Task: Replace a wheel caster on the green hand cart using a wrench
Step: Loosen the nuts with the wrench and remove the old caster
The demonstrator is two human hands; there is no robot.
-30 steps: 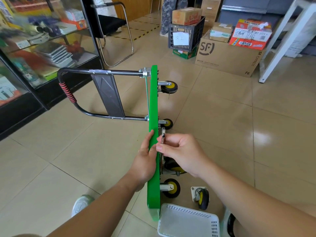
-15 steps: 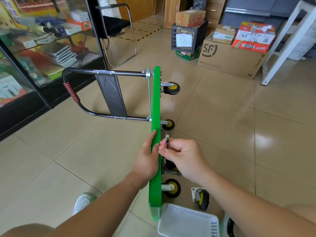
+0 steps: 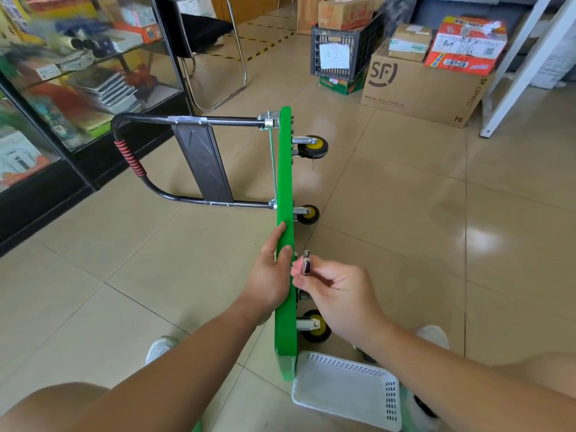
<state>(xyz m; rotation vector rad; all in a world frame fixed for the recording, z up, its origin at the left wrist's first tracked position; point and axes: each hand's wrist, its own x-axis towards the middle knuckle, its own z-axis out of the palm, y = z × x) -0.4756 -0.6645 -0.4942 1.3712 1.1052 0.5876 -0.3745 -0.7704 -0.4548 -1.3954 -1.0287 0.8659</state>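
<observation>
Right hand (image 3: 339,294): thumb and curled fingers pinch a small metal wrench (image 3: 307,265), held upright with its head pointing away from the person.
Left hand (image 3: 272,275): grips the upper edge of the green hand cart (image 3: 285,169), steadying it.
Cart position: stands on its long side edge on the tiled floor, with the deck running away from the person, the wheels facing right and the folded black handle (image 3: 199,160) out to the left.
Worked caster (image 3: 304,296): on the wheel side, mostly hidden behind the right hand; its bolts cannot be made out.
Key relation: the wrench sits just right of the deck's wheel-side face, its long axis parallel to the deck. The mount lies to its left and slightly below it. The right hand is the nearer one; the left is on the opposite face.
Step, as judged: bringing the wrench onto a mounting nut, which calls for a short move leftward to the deck.
Other casters: one near (image 3: 314,325), two farther along (image 3: 307,213) (image 3: 311,146).
Around: white perforated basket (image 3: 346,388) just beside the cart's near end; SF cardboard box (image 3: 420,88), black crate (image 3: 343,48) and glass display cabinet (image 3: 78,73) well apart.
</observation>
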